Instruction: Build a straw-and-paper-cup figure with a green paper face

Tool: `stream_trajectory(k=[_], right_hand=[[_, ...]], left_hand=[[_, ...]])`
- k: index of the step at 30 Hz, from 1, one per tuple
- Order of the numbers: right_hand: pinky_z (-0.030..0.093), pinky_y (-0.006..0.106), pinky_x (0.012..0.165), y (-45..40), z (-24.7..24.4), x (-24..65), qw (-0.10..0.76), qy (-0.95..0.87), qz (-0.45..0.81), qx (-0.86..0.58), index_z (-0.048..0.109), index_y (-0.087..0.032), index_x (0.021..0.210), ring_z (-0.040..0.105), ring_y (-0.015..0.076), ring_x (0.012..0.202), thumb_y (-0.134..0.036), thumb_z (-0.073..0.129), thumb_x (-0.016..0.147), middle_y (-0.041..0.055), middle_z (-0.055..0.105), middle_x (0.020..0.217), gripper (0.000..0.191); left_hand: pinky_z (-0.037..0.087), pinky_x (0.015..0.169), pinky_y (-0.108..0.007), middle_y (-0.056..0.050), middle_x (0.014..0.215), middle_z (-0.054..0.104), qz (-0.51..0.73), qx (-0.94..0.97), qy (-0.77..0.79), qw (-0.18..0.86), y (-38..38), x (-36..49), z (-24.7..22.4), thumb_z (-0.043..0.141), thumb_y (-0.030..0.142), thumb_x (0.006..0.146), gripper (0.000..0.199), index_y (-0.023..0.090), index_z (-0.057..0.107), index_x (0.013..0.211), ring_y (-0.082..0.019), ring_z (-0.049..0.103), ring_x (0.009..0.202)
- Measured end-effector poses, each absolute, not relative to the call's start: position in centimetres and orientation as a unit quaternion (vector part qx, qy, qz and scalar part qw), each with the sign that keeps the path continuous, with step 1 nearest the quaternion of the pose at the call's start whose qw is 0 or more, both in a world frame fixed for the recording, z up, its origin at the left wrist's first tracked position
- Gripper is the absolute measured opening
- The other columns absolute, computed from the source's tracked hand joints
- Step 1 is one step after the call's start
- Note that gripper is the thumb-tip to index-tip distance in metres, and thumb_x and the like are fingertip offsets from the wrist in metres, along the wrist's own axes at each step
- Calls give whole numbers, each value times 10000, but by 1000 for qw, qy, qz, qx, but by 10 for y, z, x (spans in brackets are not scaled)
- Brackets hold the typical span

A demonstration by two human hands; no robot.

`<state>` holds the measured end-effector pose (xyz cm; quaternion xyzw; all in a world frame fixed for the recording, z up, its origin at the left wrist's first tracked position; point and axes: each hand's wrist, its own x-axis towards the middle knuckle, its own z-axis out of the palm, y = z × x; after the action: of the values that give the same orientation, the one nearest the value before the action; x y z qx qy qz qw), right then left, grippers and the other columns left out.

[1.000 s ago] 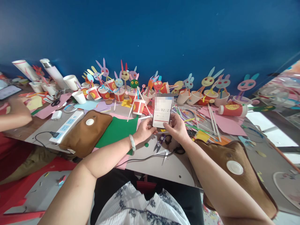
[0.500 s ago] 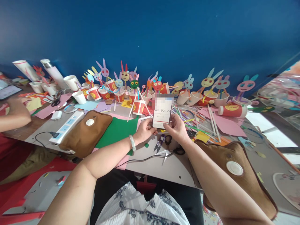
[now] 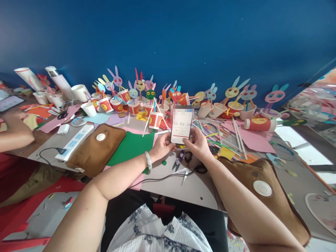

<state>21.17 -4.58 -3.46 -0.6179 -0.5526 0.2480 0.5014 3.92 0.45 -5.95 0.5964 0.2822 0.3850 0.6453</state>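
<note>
A smartphone (image 3: 181, 130) stands upright between my two hands, its lit screen facing me with a row of timer digits; the top part is blurred out. My left hand (image 3: 163, 146), below a pale bangle (image 3: 148, 160), has its fingers closed on the phone's lower left edge. On the other side my right hand (image 3: 198, 143) grips the right edge, thumb at the lower corner. Just beneath the hands lie purple-handled thread snips (image 3: 179, 159) and a pair of scissors (image 3: 187, 173), partly hidden. Green paper (image 3: 133, 147) is beside my left wrist.
Paper cups with rabbit-faced figures (image 3: 151, 94) line the blue wall. Brown plush warmers (image 3: 96, 148) lie either side of me. A power strip (image 3: 75, 142) sits at left, near another person's arm (image 3: 17, 133). Pipe cleaners (image 3: 212, 133) and pink paper (image 3: 258, 140) spread at right.
</note>
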Motion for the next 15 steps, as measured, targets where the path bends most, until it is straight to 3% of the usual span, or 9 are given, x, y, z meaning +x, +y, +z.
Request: stream_trajectory(k=[15], right_hand=[[355, 258, 479, -45, -37, 213, 499, -562, 234, -616, 528, -210, 992, 431, 95, 509, -323, 657, 716, 39, 695, 861, 325]], left_hand=[[554, 563, -238, 21, 652, 664, 385, 597, 280, 646, 6, 40, -62, 683, 112, 768, 249, 151, 570, 987, -136, 676, 580]])
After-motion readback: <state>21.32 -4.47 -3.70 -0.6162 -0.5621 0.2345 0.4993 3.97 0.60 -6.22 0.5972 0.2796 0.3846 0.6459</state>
